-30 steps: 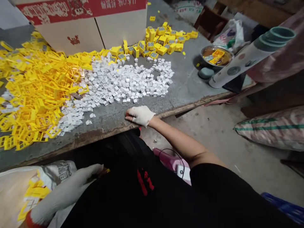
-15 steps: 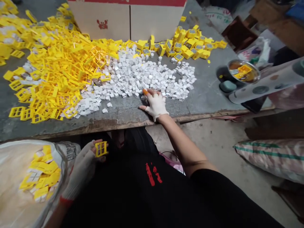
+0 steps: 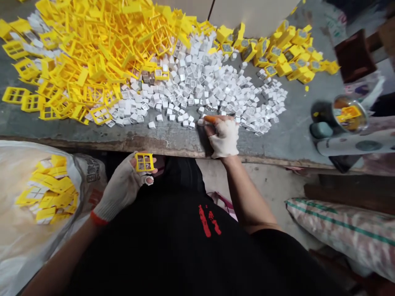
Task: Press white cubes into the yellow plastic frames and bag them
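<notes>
My left hand (image 3: pixel 125 183), in a fingerless white knit glove with a red cuff, grips a yellow plastic grid frame (image 3: pixel 145 162). The frame is held up in front of the table's near edge, with its window-like openings facing me. On the tabletop, my right hand (image 3: pixel 224 133) wears a similar glove and an orange cover on the index finger. Its thumb and index finger close on a small white plastic cube (image 3: pixel 200 122) at the near edge of the heap of white cubes (image 3: pixel 212 86). The other right fingers are partly hidden.
Yellow frames (image 3: pixel 101 49) are heaped left, filled yellow pieces (image 3: pixel 286 53) back right. A pale box (image 3: pixel 243 16) stands behind. A metal bowl (image 3: pixel 350 115) and a patterned cylinder (image 3: pixel 354 144) are at right. An open sack (image 3: pixel 89 238) with yellow-and-white pieces (image 3: pixel 54 189) stands lower left.
My view has shifted down and left. My left hand has risen with the yellow frame, turning its face towards me. My right fingers have drawn together at the near edge of the white cubes.
</notes>
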`<action>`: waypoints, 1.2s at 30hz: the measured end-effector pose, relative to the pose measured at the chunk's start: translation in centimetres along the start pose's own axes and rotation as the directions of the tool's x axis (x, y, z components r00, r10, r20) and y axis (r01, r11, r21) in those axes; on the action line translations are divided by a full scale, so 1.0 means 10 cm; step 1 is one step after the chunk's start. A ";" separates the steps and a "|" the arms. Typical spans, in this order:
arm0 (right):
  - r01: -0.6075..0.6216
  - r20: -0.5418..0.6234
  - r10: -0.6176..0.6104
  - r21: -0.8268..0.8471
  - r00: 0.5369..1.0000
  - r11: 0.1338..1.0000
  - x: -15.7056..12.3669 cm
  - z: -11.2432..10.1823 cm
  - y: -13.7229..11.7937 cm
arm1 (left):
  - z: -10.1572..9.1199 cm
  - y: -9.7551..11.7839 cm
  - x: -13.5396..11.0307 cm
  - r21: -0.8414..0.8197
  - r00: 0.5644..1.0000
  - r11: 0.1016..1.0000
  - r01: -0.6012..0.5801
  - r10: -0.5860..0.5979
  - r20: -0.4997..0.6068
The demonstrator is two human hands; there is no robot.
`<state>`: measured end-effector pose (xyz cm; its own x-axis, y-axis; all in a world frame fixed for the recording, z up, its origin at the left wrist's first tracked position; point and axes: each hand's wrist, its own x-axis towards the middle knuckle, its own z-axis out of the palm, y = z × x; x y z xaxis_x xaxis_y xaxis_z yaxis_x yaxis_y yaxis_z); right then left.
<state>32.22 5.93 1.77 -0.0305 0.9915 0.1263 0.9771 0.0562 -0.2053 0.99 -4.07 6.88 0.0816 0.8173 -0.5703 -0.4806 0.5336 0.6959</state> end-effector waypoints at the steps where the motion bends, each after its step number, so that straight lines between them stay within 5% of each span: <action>1: 0.028 0.008 -0.028 -0.008 1.000 1.000 -0.02 -0.02 -0.05 | 0.00 -0.01 0.02 -0.013 1.000 1.000 0.006 -0.006 0.002; 10: 0.167 0.005 -0.167 -0.023 0.986 0.986 0.15 0.09 -0.60 | 0.00 -0.04 0.06 -0.028 0.999 1.000 -0.013 0.014 0.039; 15: 0.309 0.060 -0.309 0.014 0.949 0.951 0.00 0.11 -0.61 | -0.02 -0.06 0.04 -0.013 1.000 1.000 -0.009 0.010 0.026; 22: 0.169 -0.003 -0.169 0.035 0.986 0.985 -0.09 0.05 -0.37 | 0.05 -0.10 0.09 -0.055 0.998 0.998 -0.030 0.033 0.049; 30: 0.239 0.088 -0.238 -0.007 0.967 0.971 -0.01 0.01 -0.72 | 0.09 -0.21 0.16 -0.065 0.999 0.998 -0.023 0.026 0.045; 36: 0.491 -0.083 -0.485 0.179 0.871 0.852 -0.40 -0.23 -0.84 | 0.09 -0.23 0.14 -0.183 0.989 0.983 0.014 0.014 0.150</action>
<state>24.65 1.23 5.25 -0.4825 0.8264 0.2903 0.7801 0.5561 -0.2866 3.02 -3.96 4.93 0.2045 0.8481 -0.4888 -0.6312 0.4959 0.5964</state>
